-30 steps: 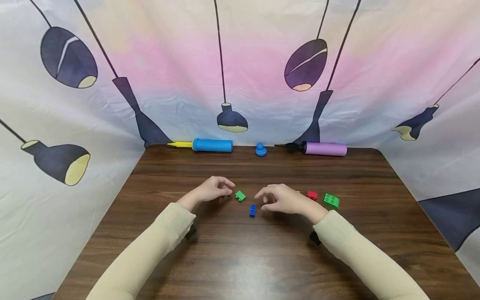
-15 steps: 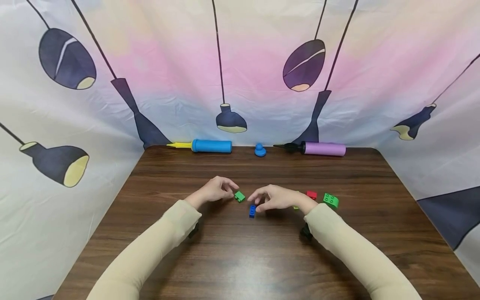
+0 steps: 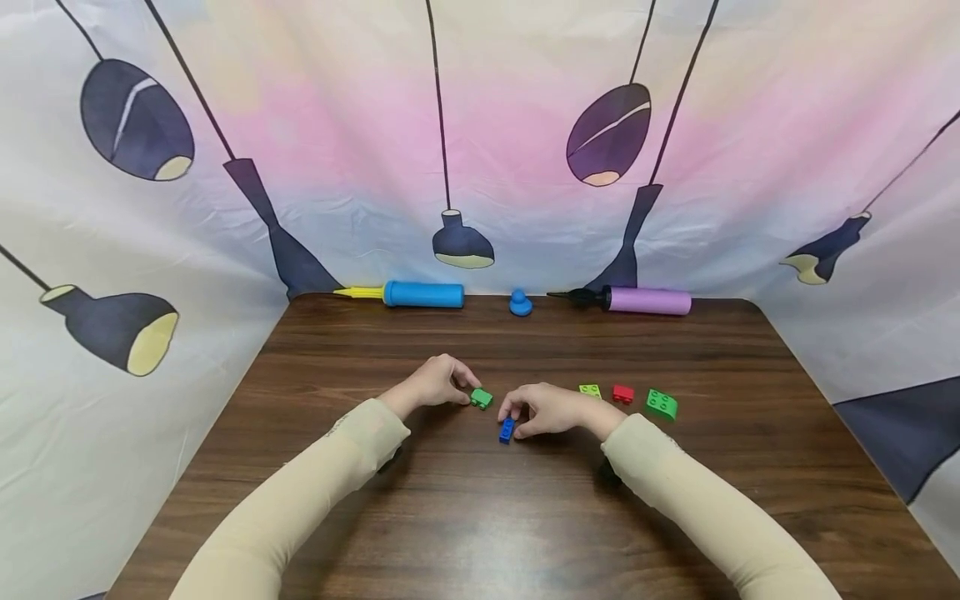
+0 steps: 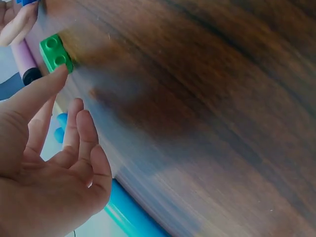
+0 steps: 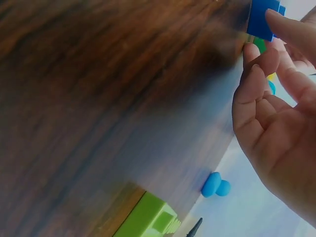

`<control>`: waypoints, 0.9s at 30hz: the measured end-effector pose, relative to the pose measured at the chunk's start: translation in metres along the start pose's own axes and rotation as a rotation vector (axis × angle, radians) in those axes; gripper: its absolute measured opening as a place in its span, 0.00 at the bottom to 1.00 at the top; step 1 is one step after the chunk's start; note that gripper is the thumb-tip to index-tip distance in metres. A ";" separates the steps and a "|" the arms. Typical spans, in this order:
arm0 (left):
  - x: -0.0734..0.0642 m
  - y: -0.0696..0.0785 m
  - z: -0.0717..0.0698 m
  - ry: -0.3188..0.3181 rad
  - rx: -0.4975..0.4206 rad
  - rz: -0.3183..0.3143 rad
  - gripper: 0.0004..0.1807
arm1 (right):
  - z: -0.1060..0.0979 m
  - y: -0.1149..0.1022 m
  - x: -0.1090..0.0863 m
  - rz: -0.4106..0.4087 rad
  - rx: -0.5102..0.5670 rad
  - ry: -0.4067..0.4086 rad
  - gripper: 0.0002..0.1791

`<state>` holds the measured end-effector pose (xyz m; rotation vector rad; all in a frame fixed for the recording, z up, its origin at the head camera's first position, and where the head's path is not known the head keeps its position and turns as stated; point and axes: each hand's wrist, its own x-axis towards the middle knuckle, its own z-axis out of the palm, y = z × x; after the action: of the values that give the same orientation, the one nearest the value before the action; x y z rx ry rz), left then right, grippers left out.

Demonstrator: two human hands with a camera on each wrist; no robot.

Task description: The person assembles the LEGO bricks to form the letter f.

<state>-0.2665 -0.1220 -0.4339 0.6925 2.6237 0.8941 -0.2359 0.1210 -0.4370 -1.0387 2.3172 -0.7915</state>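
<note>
My left hand (image 3: 437, 383) pinches a small green toy brick (image 3: 482, 399) between thumb and index finger at the middle of the table. In the left wrist view the thumb tip meets one end of the green brick (image 4: 52, 48), whose studs show; the index fingertip is hidden behind the thumb. Close by on the right, my right hand (image 3: 553, 408) holds a small blue brick (image 3: 507, 431) by thumb and index finger. The right wrist view shows the thumb against the side of the blue brick (image 5: 259, 19), the other fingers bent beside it.
Right of my right hand lie a lime-green brick (image 3: 590, 390), a red brick (image 3: 623, 393) and a curved green brick (image 3: 662, 404). Along the back edge lie a blue pump (image 3: 424, 294), a blue knobbed piece (image 3: 521, 302) and a purple pump (image 3: 649, 301). A patterned cloth hangs behind.
Both hands have moved inward to the bricks and taken hold of them. The green brick has turned a little, and the blue one has tilted slightly. The lime-green brick has come into view.
</note>
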 end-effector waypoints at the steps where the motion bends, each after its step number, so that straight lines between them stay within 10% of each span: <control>1: 0.000 0.000 0.000 0.004 0.018 -0.003 0.11 | 0.000 0.000 0.000 -0.003 0.001 0.000 0.11; 27: -0.002 -0.005 0.007 -0.007 0.010 0.048 0.05 | -0.007 0.010 -0.014 0.048 0.039 0.043 0.06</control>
<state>-0.2637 -0.1233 -0.4420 0.7626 2.6177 0.8912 -0.2365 0.1393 -0.4362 -0.9551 2.3439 -0.8443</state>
